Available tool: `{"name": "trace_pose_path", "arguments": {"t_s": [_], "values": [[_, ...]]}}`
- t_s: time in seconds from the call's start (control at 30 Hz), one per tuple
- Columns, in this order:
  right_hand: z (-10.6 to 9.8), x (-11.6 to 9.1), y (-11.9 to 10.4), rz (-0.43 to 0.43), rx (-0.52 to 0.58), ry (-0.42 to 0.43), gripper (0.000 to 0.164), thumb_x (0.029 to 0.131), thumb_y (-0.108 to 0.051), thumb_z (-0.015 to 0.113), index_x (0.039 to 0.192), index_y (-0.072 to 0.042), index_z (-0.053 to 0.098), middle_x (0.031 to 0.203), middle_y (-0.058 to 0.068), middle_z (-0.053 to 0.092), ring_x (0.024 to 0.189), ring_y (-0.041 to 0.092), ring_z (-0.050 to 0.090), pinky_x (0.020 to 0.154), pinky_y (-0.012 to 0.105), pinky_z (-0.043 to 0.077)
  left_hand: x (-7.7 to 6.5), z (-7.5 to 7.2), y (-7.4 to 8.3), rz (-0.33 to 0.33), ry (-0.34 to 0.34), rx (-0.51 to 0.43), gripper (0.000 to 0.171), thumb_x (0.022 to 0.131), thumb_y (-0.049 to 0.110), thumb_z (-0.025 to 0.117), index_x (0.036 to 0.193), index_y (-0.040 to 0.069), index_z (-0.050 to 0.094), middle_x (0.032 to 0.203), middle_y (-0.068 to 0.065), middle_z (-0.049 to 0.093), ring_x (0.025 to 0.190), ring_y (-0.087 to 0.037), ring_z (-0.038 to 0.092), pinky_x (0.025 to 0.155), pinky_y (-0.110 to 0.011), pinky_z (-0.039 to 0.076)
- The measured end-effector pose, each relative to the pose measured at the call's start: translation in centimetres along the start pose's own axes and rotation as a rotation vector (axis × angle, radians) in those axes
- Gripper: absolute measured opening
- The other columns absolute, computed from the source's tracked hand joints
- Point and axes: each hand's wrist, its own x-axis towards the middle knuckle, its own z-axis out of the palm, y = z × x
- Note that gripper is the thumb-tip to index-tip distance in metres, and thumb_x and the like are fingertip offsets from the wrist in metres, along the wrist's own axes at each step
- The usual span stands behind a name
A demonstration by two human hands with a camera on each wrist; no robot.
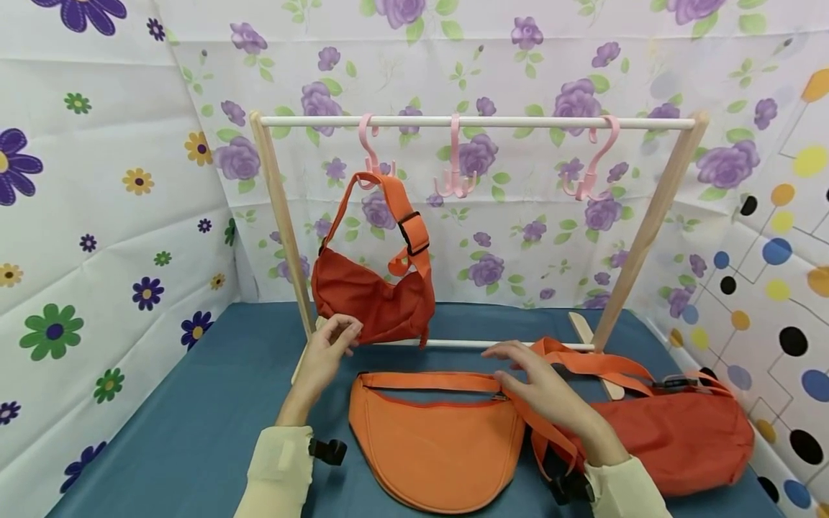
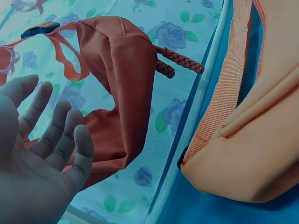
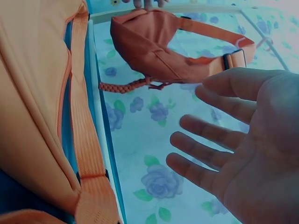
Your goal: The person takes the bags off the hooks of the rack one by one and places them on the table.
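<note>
A red-orange shoulder bag (image 1: 376, 291) hangs by its strap from the left pink hook (image 1: 369, 147). My left hand (image 1: 330, 345) is at the bag's lower left, fingers loosely bent and holding nothing; in the left wrist view its fingers overlap the bag. My right hand (image 1: 540, 385) hovers over the right end of a flat orange half-moon bag (image 1: 440, 446), fingers relaxed and apart with nothing between them. Beside that hand, a red cylindrical bag (image 1: 673, 435) with an orange strap (image 1: 599, 365) lies on the blue surface. A braided zip pull (image 3: 122, 87) dangles from the hanging bag.
A wooden rack with a white top rail (image 1: 518, 122) stands at the back. Two more pink hooks, a middle hook (image 1: 455, 162) and a right hook (image 1: 594, 162), hang from it. The rack's right leg (image 1: 648, 230) rises behind the red bag. Patterned cloth (image 1: 116, 216) walls the sides.
</note>
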Motion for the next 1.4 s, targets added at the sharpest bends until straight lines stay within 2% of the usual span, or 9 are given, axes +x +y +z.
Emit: {"name": "trace_pose_path", "arguments": {"t_s": [0.13,0.3,0.37,0.5,0.7,0.87,1.13,1.4], "values": [[0.3,0.0,-0.4,-0.030,0.007,0.006,0.043,0.108,-0.028,0.060,0.150,-0.023,0.051,0.154,0.004,0.047,0.137,0.030,0.050,0.108,0.061,0.043,0.0,0.2,0.5,0.036,0.014,0.033,0.033,0.110,0.026,0.057,0.127,-0.002,0.061,0.117,-0.026,0.058,0.104,-0.039,0.058,0.087,-0.034,0.052],[0.4,0.0,-0.7,-0.063,0.020,0.004,0.059,0.109,-0.024,0.059,0.162,-0.029,0.035,0.169,0.005,0.028,0.152,0.037,0.030,0.113,0.067,0.034,0.1,0.5,1.3,0.121,0.049,0.108,0.030,0.109,0.021,0.059,0.131,0.001,0.061,0.127,-0.016,0.053,0.110,-0.032,0.056,0.091,-0.038,0.049],[0.5,-0.1,-0.9,-0.064,0.028,0.000,0.062,0.109,-0.023,0.059,0.164,-0.032,0.031,0.171,0.003,0.023,0.156,0.038,0.022,0.113,0.071,0.030,0.0,0.5,1.6,0.141,0.057,0.115,0.031,0.108,0.020,0.059,0.134,0.003,0.061,0.130,-0.017,0.051,0.113,-0.030,0.054,0.093,-0.042,0.047],[0.5,-0.1,-1.2,-0.069,0.051,-0.021,0.063,0.109,-0.024,0.058,0.164,-0.035,0.029,0.172,0.001,0.020,0.157,0.038,0.017,0.111,0.073,0.029,0.1,0.5,1.8,0.151,0.058,0.122,0.034,0.108,0.021,0.060,0.138,0.006,0.060,0.133,-0.021,0.049,0.116,-0.030,0.051,0.096,-0.047,0.046],[0.5,0.2,-1.5,-0.076,0.048,-0.021,0.062,0.109,-0.027,0.058,0.164,-0.035,0.030,0.171,0.000,0.021,0.157,0.038,0.017,0.111,0.073,0.030,0.6,0.3,1.7,0.134,0.039,0.134,0.039,0.109,0.024,0.059,0.143,0.004,0.057,0.136,-0.020,0.050,0.120,-0.031,0.051,0.096,-0.044,0.046],[0.3,0.7,-1.9,-0.089,0.036,-0.017,0.062,0.109,-0.027,0.058,0.164,-0.034,0.030,0.171,0.001,0.021,0.157,0.037,0.020,0.112,0.073,0.029,0.8,0.1,2.2,0.108,0.001,0.137,0.041,0.109,0.029,0.058,0.143,0.007,0.057,0.137,-0.018,0.050,0.121,-0.030,0.051,0.098,-0.049,0.045],[-1.0,1.9,-2.7,-0.103,-0.018,-0.028,0.065,0.108,-0.024,0.061,0.165,-0.032,0.029,0.172,0.001,0.020,0.156,0.037,0.022,0.113,0.073,0.027,1.0,-0.6,2.7,0.126,-0.014,0.159,0.038,0.109,0.028,0.058,0.142,0.007,0.058,0.135,-0.017,0.053,0.117,-0.027,0.053,0.088,-0.043,0.046],[-1.5,2.5,-3.2,-0.094,-0.024,-0.046,0.065,0.108,-0.028,0.060,0.165,-0.033,0.029,0.172,0.000,0.020,0.156,0.035,0.022,0.114,0.072,0.028,1.4,-1.0,3.2,0.134,-0.012,0.189,0.038,0.109,0.029,0.057,0.141,0.007,0.059,0.134,-0.015,0.053,0.115,-0.028,0.054,0.088,-0.038,0.044]]}}
